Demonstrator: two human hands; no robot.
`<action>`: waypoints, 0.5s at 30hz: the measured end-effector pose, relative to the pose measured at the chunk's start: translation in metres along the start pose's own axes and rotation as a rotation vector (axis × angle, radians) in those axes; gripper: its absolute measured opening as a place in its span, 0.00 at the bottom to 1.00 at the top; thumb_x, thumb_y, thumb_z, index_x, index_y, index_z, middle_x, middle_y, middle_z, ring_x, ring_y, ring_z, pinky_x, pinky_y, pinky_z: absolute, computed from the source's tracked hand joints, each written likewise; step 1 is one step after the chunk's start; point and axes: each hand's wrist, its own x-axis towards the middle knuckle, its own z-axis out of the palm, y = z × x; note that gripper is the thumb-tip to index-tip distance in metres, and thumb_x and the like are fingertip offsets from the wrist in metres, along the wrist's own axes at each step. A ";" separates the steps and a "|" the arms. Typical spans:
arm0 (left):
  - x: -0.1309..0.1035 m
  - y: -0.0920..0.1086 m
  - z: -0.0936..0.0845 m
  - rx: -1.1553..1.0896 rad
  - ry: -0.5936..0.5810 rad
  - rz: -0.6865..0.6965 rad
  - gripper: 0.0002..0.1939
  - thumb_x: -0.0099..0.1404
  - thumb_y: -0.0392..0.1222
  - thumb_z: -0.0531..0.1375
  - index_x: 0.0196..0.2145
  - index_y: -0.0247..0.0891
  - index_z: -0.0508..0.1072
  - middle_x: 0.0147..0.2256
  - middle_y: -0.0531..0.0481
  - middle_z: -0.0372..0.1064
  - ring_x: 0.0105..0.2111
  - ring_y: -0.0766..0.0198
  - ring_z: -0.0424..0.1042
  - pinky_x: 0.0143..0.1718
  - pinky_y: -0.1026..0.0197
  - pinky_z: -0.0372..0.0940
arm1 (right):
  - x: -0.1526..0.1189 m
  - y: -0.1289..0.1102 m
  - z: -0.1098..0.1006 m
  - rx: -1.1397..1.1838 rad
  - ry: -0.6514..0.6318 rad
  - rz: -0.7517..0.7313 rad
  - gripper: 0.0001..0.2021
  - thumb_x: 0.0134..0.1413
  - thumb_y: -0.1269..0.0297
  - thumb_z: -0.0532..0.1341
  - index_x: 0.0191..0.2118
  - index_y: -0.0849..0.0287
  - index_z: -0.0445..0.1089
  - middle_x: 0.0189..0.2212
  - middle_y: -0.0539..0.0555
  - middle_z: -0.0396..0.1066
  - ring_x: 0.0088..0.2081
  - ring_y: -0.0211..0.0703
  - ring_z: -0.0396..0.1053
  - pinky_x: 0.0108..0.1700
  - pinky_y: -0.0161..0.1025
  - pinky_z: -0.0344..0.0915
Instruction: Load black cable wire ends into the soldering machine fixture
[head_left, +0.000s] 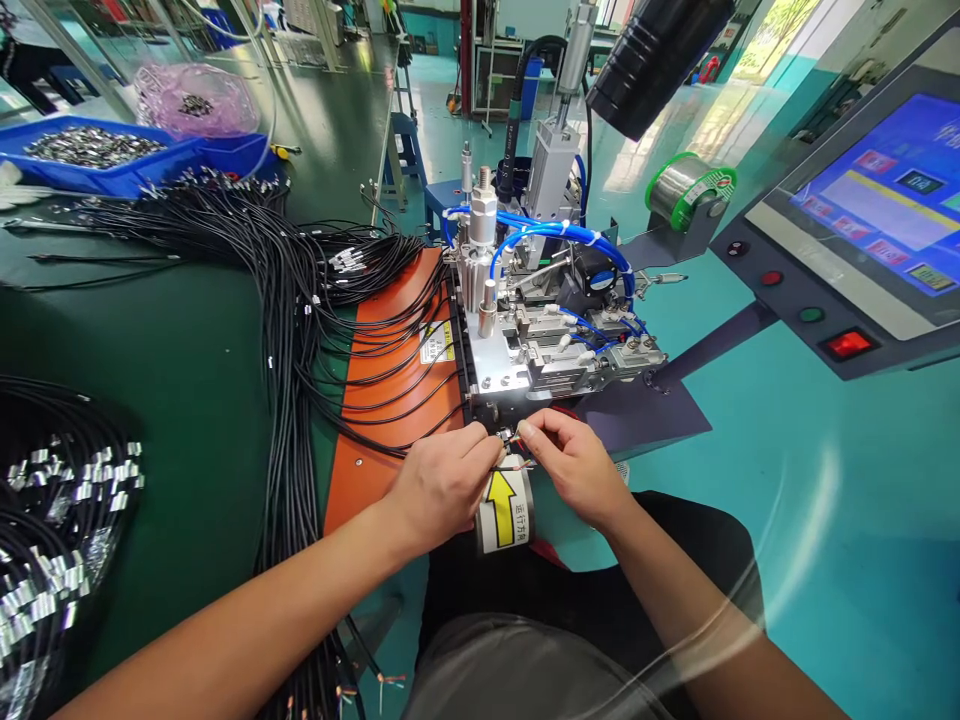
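Note:
My left hand (pixel 442 485) is closed in a pinch at the front end of the machine, holding a cable end whose small metal part (pixel 507 436) shows at the fingertips. My right hand (pixel 576 465) pinches thin wires (pixel 517 436) at that same end, with red and pale strands just visible. Both sets of fingertips nearly meet above a round drum (pixel 486 535) bearing a yellow arrow (pixel 502 510). Several black cables (pixel 390 405) cross the orange plate (pixel 356 480) to the machine's edge (pixel 480 390). The exact grip is partly hidden by my fingers.
A thick bundle of black cables (pixel 281 400) hangs over the green table (pixel 195 400). Blue trays (pixel 135 180) hold small metal parts. At right stand a solder wire spool (pixel 675 200) and a control screen (pixel 885 200). A black cylinder (pixel 652 70) overhangs the machine.

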 end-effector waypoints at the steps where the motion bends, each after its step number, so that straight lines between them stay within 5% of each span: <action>1: -0.001 0.000 0.001 -0.007 -0.010 -0.010 0.10 0.69 0.35 0.50 0.36 0.36 0.71 0.27 0.51 0.62 0.25 0.64 0.60 0.25 0.62 0.56 | 0.000 0.000 0.001 -0.027 0.020 -0.016 0.13 0.62 0.56 0.57 0.29 0.58 0.66 0.25 0.47 0.61 0.28 0.37 0.59 0.32 0.35 0.57; 7: -0.003 -0.002 0.004 -0.078 -0.065 -0.108 0.13 0.66 0.32 0.52 0.47 0.36 0.70 0.38 0.46 0.65 0.33 0.64 0.66 0.31 0.63 0.64 | 0.003 0.009 0.009 -0.032 0.133 -0.030 0.12 0.61 0.57 0.58 0.30 0.58 0.68 0.26 0.48 0.63 0.29 0.38 0.61 0.32 0.35 0.58; 15: -0.002 -0.002 0.000 -0.117 -0.059 -0.078 0.19 0.60 0.31 0.56 0.50 0.36 0.69 0.36 0.48 0.63 0.30 0.64 0.64 0.30 0.64 0.64 | 0.007 0.021 0.016 0.093 0.163 0.052 0.13 0.59 0.53 0.60 0.31 0.59 0.71 0.28 0.50 0.69 0.29 0.40 0.63 0.34 0.36 0.61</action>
